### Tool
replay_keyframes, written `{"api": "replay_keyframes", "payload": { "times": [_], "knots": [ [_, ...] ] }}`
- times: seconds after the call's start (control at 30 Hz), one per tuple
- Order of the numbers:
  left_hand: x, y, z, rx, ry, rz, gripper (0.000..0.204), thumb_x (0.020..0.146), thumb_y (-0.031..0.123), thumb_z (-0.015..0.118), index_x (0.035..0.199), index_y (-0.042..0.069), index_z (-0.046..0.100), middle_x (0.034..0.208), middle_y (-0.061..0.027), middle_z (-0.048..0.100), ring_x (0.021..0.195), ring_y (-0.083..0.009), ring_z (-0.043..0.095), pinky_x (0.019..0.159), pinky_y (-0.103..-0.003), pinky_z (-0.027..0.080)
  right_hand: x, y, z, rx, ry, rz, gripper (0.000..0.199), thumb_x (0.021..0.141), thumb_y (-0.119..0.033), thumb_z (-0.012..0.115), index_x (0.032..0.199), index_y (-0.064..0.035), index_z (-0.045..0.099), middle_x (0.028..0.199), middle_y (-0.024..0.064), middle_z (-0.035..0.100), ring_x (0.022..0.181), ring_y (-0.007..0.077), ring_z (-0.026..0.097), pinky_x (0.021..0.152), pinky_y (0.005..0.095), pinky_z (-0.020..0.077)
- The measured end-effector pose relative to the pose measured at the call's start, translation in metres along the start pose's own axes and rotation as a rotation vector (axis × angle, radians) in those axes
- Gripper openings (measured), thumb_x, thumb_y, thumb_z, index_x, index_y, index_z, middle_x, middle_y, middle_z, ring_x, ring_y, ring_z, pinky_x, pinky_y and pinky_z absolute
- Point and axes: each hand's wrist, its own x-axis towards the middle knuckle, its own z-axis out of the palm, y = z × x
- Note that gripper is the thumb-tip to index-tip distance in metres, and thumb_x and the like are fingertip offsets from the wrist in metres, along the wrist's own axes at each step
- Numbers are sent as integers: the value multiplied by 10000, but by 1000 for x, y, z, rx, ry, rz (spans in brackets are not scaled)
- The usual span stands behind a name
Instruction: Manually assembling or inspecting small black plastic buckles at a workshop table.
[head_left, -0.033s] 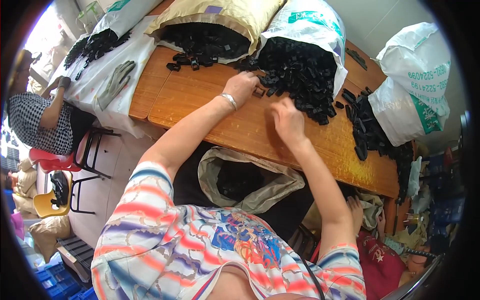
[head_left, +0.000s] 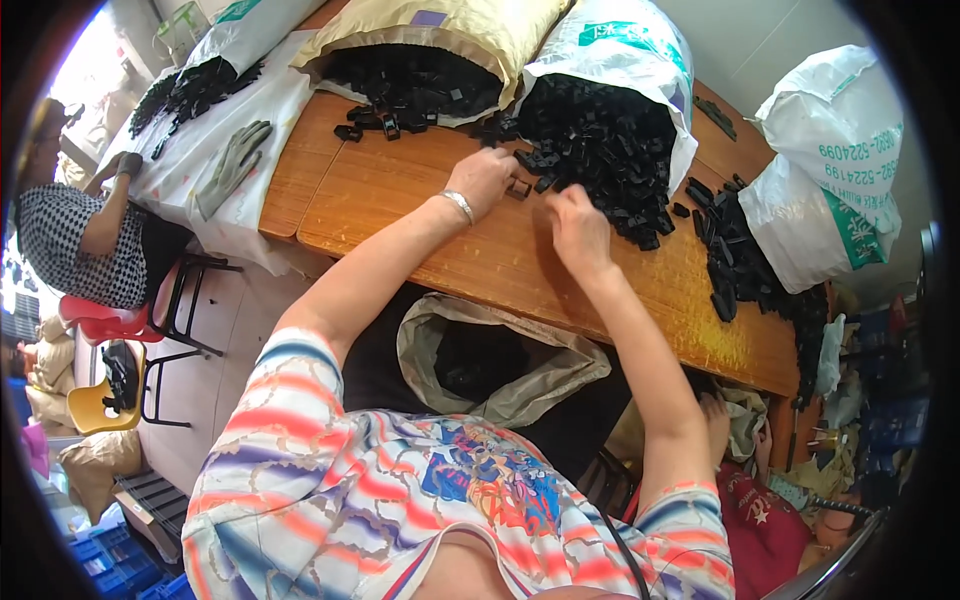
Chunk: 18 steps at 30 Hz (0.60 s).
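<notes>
My left hand (head_left: 485,180), with a metal bracelet on its wrist, pinches a small black plastic part (head_left: 518,188) over the wooden table (head_left: 400,200). My right hand (head_left: 578,228) rests close beside it, fingers curled at the edge of a heap of black plastic parts (head_left: 610,150). The back of that hand hides whatever its fingers may hold. The heap spills out of a white sack (head_left: 640,50) lying open on the table just beyond both hands.
A beige sack (head_left: 430,40) of black parts lies at the back. More parts (head_left: 735,250) spill from a white sack (head_left: 840,170) at right. An open sack (head_left: 500,360) sits under the table. Grey gloves (head_left: 235,165) lie left, near a seated person (head_left: 90,240).
</notes>
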Motion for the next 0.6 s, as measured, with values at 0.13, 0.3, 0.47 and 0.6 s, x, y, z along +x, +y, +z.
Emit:
{"api": "replay_keyframes", "payload": {
  "times": [0.13,0.3,0.47,0.6],
  "knots": [
    [-27,15,-16,-11,-117,-103,103,861,160,641,877,78,702,899,-113,631,919,-334,614,781,-419,509,32,21,23,-102,-59,-43,187,866,-44,572,1018,-75,676,1036,131,564,796,345,664,700,438,546],
    [-55,28,-22,-158,-8,-130,174,838,161,681,973,53,693,921,-117,624,939,-325,598,817,-403,499,49,20,25,-236,-252,18,264,867,-72,638,1126,-95,680,1057,116,586,842,354,658,716,438,541],
    [-69,30,-26,-163,0,-147,287,774,97,738,1047,49,661,1047,-125,595,1035,-329,552,885,-403,490,29,-6,3,-47,-308,5,211,911,-128,604,1103,-95,682,1022,181,635,872,382,659,757,454,535],
    [-63,28,-21,-115,25,-119,267,772,81,733,1027,46,663,1042,-128,595,1038,-334,548,910,-403,476,10,-12,-1,-36,-346,21,215,897,-132,625,1100,-94,687,970,176,657,884,371,660,763,445,534]
  ]
}}
